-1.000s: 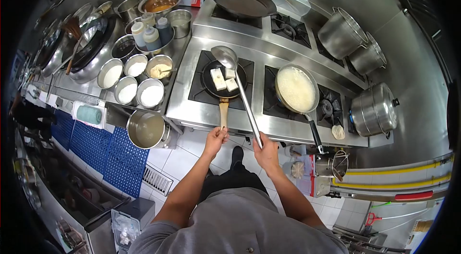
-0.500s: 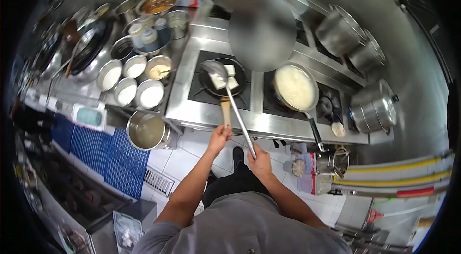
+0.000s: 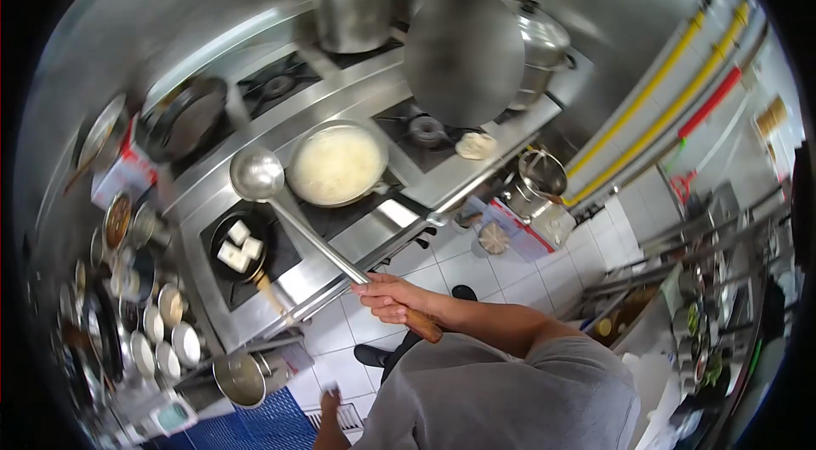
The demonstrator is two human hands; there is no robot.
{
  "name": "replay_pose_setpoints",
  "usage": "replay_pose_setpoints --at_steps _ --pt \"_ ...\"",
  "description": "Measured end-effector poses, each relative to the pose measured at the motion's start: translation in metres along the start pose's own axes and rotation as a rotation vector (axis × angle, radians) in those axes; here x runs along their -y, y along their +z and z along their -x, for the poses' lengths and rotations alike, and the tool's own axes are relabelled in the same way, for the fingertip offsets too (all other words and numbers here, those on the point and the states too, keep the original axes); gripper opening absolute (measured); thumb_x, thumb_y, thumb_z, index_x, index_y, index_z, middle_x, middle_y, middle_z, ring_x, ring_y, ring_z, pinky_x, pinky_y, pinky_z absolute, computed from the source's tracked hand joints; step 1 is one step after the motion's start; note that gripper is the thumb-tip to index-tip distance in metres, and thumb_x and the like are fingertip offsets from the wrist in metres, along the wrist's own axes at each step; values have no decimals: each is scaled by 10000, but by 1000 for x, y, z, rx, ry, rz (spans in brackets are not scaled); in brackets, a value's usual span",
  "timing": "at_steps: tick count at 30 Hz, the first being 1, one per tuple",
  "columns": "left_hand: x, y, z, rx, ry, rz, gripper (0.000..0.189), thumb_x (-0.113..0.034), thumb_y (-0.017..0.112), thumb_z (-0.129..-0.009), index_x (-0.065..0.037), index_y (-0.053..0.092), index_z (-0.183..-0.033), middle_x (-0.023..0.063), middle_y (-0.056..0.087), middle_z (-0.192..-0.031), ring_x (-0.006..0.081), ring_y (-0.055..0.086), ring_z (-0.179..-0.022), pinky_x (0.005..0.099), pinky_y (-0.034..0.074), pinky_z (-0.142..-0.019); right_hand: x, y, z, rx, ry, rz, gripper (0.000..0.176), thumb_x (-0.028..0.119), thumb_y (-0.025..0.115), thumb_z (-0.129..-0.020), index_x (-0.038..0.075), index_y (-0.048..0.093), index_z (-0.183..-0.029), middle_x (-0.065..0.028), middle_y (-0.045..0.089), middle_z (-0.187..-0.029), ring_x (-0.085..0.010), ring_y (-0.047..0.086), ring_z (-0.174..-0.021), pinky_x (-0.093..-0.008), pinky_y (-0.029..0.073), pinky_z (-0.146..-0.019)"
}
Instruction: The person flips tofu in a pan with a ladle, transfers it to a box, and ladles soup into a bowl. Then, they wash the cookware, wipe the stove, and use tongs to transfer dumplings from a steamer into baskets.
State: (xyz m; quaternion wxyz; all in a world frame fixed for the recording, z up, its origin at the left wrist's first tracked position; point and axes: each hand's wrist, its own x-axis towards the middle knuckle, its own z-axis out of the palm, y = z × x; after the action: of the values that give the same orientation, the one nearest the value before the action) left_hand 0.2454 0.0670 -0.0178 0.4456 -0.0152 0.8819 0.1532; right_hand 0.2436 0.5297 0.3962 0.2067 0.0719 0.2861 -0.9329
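My right hand (image 3: pixel 394 299) is closed around the long handle of a metal ladle (image 3: pixel 257 173), whose wooden end sticks out below my fist. The ladle's bowl hangs above the stove, between two pans. Several white blocks (image 3: pixel 234 256) lie in the small black frying pan (image 3: pixel 228 273), its wooden handle pointing toward the stove's front edge. To its right, a larger pan holds a pale, creamy liquid (image 3: pixel 337 165). Low in the view, my left hand (image 3: pixel 330 399) is away from the stove near the floor drain; its fingers are smeared by motion.
Large steel pots (image 3: pixel 353 12) stand at the back of the stove. A crumpled pale cloth (image 3: pixel 476 146) lies on its front right edge. Several white-filled bowls (image 3: pixel 185 343) and a deep pot (image 3: pixel 240 379) are at left. A grey blurred disc covers part of the view.
My left hand has let go of the frying pan's handle and moved down and back. The ladle has lifted from over the frying pan toward the larger pan. My view has turned right.
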Motion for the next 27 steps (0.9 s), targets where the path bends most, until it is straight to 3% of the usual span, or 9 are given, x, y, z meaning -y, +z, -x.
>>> replay_pose_setpoints --at_steps 3,10,14,16,17,20,22,24,27 --pt "-29 43 70 260 -201 84 569 -501 483 -916 8 605 -1140 266 632 -1057 397 614 -984 461 477 -868 44 -35 79 -157 -180 116 196 272 549 -972 128 418 -958 60 359 -548 -47 354 -334 -222 314 -295" --pt "-190 108 107 228 -244 501 519 -477 513 -917 -22 589 -1154 175 652 -1027 316 635 -904 423 515 -774 98 -196 296 -821 -439 450 148 179 501 -954 77 432 -1035 2 431 -556 -111 426 -340 -256 360 -318" --pt "-301 106 64 133 35 664 522 -517 489 -927 -48 625 -1111 89 650 -997 221 617 -793 321 487 -686 111 -254 373 -1381 -407 631 150 156 512 -917 31 446 -966 -56 473 -548 -160 493 -370 -313 402 -338" --pt "-385 74 65 233 155 798 483 -462 454 -964 -68 538 -1232 74 627 -1101 203 612 -950 344 504 -794 126 -275 389 -1560 -301 678 182 163 518 -916 -4 450 -941 -69 479 -560 -175 507 -380 -327 407 -349" --pt "-436 58 81 121 142 847 518 -506 440 -944 -85 577 -1213 64 641 -1084 170 610 -897 299 479 -760 134 -289 398 -1617 -241 656 192 167 523 -918 -9 449 -935 -62 480 -565 -170 503 -387 -321 405 -354" --pt "-512 10 108 139 245 982 605 -558 420 -956 -44 518 -1261 119 623 -1174 233 623 -997 358 494 -857 153 -333 412 -1635 -264 319 152 182 534 -920 42 481 -886 -3 421 -559 -112 439 -402 -283 375 -360" --pt "-519 -5 94 109 245 1064 598 -557 429 -957 -35 522 -1235 136 628 -1155 243 625 -996 352 495 -849 145 -388 442 -1195 -438 -203 186 189 539 -915 99 464 -771 14 378 -518 -96 370 -392 -276 314 -351" --pt "-521 -10 86 -24 194 1025 552 -530 456 -954 -51 545 -1214 125 643 -1119 236 635 -957 350 505 -801 126 -399 449 -1139 -451 -198 336 243 491 -938 167 403 -623 28 302 -454 -100 318 -366 -280 277 -334" --pt "-484 18 48 -101 176 803 471 -492 478 -944 -71 609 -1110 108 681 -982 220 654 -872 344 514 -721 116 -332 427 -1066 -507 68 258 293 480 -943 138 421 -745 -1 324 -465 -130 315 -305 -288 280 -270"
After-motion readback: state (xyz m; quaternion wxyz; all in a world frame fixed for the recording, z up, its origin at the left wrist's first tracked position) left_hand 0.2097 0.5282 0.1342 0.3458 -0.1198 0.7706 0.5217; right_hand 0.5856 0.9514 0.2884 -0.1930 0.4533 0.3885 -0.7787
